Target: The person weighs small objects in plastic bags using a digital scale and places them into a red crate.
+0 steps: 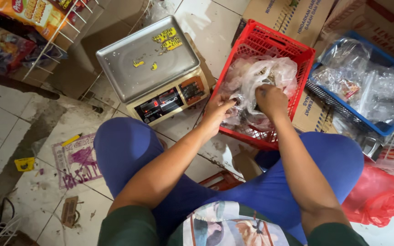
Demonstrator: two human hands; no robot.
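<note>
The clear plastic bag (pixel 261 75) looks thin, crinkled and glossy, lying in a red basket (pixel 297 50) of matt moulded plastic lattice. The scale (pixel 156 68) has a dull brushed-metal pan. The blue basket (pixel 338 107) is plastic too. The tiled floor (pixel 5 123) is smooth, stained and gritty.

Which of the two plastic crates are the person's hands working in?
The red crate, straight ahead between the knees. Both the left hand and the right hand grip the clear plastic bag inside it. The blue crate sits untouched to its right.
</note>
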